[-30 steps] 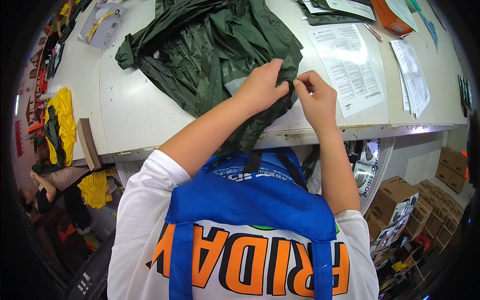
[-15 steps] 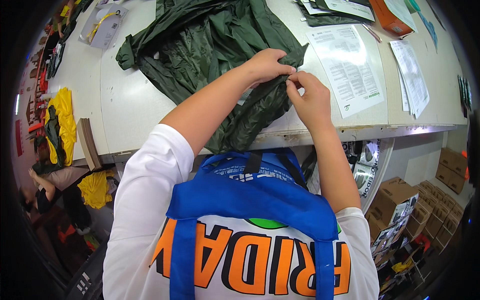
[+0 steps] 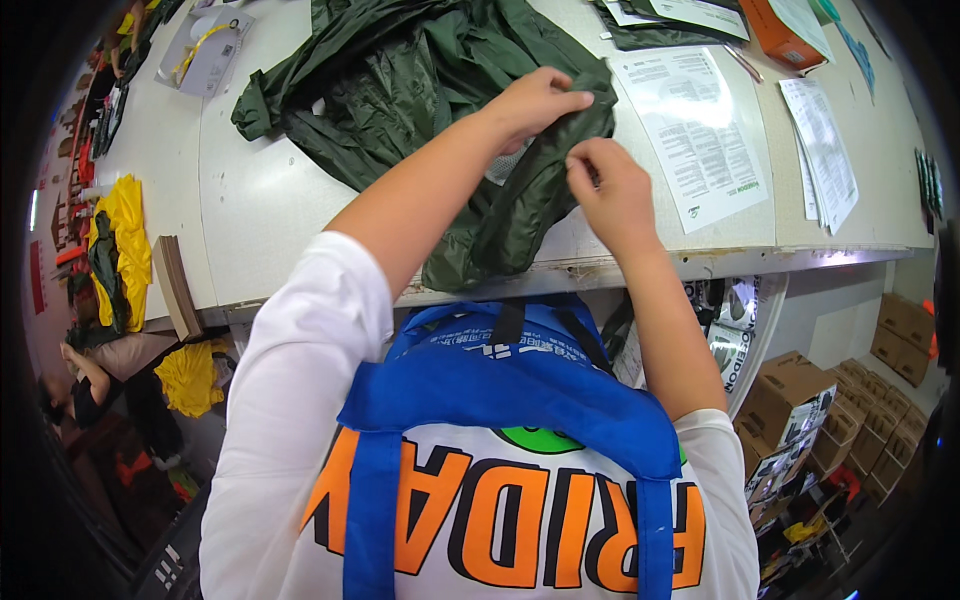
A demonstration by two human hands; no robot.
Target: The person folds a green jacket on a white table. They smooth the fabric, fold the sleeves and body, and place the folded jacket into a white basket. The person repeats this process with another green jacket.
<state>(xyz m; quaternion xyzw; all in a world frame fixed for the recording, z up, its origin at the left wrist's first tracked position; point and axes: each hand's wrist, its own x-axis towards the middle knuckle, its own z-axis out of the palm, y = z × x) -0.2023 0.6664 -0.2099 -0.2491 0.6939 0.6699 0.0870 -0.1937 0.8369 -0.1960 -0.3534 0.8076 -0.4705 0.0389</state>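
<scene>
A dark green, thin-fabric garment [image 3: 470, 85] lies crumpled across the worktable in front of me, with folds reaching its near edge. My left hand [image 3: 540, 103] is closed on the garment's right part, thumb pointing right; some of its fingers are hidden by the cloth and the hand itself. Just nearer and to the right, my right hand [image 3: 612, 185] has its fingers curled in a pinch at the garment's right edge. A patch of pale mesh lining [image 3: 505, 165] shows beneath my left wrist.
Printed sheets [image 3: 695, 140] lie right of the garment, with more papers [image 3: 820, 150] beyond. An orange box [image 3: 785, 35] and dark packets stand far right. At far left is an open white box [image 3: 205, 50]. Yellow garments [image 3: 122, 255] and a co-worker's arm [image 3: 90, 375] are at left. Cartons [image 3: 780, 400] stand lower right.
My left hand has moved slightly away from me, and the hands are farther apart. The garment's right edge now spreads between them, and its near folds have drawn back from the table edge.
</scene>
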